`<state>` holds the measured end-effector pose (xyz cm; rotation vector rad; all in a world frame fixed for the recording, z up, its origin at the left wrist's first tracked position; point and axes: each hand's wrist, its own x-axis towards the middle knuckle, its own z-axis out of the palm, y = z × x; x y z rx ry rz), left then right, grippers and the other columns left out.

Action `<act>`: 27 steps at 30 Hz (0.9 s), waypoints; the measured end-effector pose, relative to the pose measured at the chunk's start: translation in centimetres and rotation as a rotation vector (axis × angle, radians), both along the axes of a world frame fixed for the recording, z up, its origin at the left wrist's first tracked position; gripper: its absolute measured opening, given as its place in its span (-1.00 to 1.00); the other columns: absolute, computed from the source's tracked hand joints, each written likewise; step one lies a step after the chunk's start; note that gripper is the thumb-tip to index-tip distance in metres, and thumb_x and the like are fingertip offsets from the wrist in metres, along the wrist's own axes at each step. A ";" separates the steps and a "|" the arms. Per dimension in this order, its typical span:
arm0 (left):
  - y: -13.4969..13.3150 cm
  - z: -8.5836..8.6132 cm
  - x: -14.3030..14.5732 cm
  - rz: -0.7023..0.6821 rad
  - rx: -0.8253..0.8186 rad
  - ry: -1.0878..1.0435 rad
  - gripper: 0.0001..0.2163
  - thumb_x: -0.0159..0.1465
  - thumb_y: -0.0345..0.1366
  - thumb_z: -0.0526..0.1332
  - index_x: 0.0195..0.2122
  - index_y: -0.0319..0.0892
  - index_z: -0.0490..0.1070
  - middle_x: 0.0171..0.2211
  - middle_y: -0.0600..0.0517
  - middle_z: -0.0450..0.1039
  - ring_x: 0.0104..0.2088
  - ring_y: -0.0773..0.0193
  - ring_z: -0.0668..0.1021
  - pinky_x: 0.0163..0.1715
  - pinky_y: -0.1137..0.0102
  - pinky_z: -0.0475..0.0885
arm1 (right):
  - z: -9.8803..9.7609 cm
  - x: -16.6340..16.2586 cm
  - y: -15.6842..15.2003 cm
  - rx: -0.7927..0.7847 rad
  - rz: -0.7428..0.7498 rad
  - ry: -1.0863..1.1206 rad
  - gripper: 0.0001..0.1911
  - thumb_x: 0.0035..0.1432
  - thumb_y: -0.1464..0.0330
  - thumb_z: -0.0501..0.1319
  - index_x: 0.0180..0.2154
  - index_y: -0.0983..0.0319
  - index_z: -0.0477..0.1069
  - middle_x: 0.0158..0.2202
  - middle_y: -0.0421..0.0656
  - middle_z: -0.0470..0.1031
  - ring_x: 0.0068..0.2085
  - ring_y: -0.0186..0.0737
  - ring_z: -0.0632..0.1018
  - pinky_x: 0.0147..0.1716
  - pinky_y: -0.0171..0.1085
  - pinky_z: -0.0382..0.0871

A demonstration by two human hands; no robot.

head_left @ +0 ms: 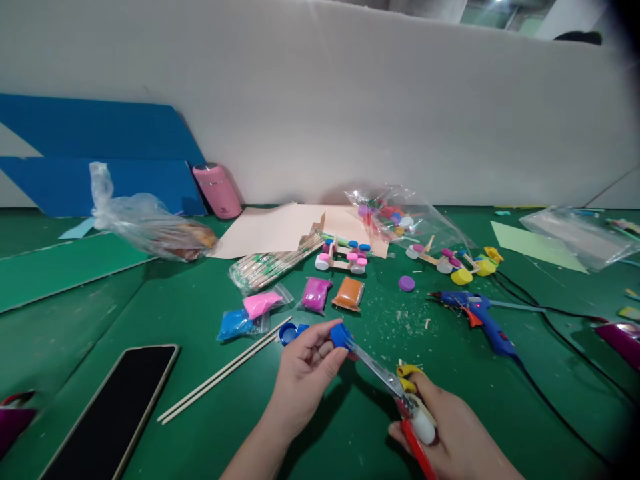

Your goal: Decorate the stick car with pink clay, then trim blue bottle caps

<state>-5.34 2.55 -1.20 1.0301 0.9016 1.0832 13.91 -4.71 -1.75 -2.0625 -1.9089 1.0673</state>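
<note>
Between the thumb and fingers of my left hand (305, 377) is a blue bottle cap (341, 337). My right hand (453, 430) grips a pair of scissors (380, 373) with a red handle, its blades pointing up and left. Their tips touch the cap's near edge; whether they cut into it I cannot tell. Yellow and white parts show around the scissors' pivot and my right fingers, too crowded to make out. Just behind my left hand lie more blue caps (289, 333), partly hidden. Two thin wooden sticks (225, 370) rest to the left.
Clay packets, including an orange one (349, 293), lie ahead, before a small wheeled stick model (343, 257). A second model (445, 260) and a blue glue gun (475, 313) with a trailing cord are rightward. A phone (113, 413) lies left; a pink bottle (217, 191) stands behind.
</note>
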 end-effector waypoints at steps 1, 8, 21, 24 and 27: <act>0.0 0.0 0.0 -0.001 -0.001 -0.003 -0.76 0.07 -0.40 0.23 -0.19 -0.18 0.40 -0.41 0.07 0.53 -0.40 0.39 0.54 -0.37 0.57 0.41 | 0.0 0.0 0.0 -0.002 -0.001 0.003 -0.68 -0.06 0.14 0.13 -0.33 0.18 0.13 -0.52 -0.21 0.41 -0.55 -0.24 0.39 -0.61 -0.35 0.11; -0.2 0.1 0.0 0.004 -0.009 0.013 -0.75 0.05 -0.38 0.25 -0.20 -0.18 0.40 -0.41 0.07 0.53 -0.39 0.36 0.55 -0.36 0.55 0.42 | -0.1 -0.1 -0.3 0.016 0.006 0.056 -0.76 0.02 0.14 0.07 -0.42 0.17 0.15 -0.53 -0.22 0.41 -0.54 -0.27 0.41 -0.59 -0.38 0.15; -0.4 -0.5 0.1 0.006 0.118 0.111 -0.69 0.05 -0.38 0.24 -0.14 -0.17 0.37 -0.29 -0.01 0.48 -0.28 0.26 0.53 -0.22 0.41 0.41 | -0.6 0.1 -0.7 0.035 -0.017 0.061 -0.74 -0.01 0.15 0.11 -0.37 0.17 0.14 -0.54 -0.24 0.40 -0.55 -0.29 0.41 -0.60 -0.39 0.15; -0.4 -0.6 0.1 -0.005 0.117 0.098 -0.70 0.05 -0.38 0.24 -0.14 -0.16 0.36 -0.27 -0.01 0.47 -0.27 0.25 0.53 -0.21 0.39 0.41 | -0.6 -0.1 -0.7 0.037 -0.031 0.068 -0.77 -0.03 0.17 0.11 -0.41 0.17 0.14 -0.55 -0.24 0.39 -0.55 -0.29 0.42 -0.59 -0.39 0.16; -0.4 -0.6 0.1 -0.025 0.073 0.059 -0.69 0.05 -0.36 0.24 -0.14 -0.17 0.36 -0.26 -0.04 0.47 -0.25 0.21 0.53 -0.21 0.36 0.41 | -0.6 -0.3 -0.7 0.035 -0.044 0.071 -0.78 -0.03 0.18 0.10 -0.43 0.16 0.13 -0.56 -0.25 0.39 -0.55 -0.29 0.43 -0.59 -0.39 0.16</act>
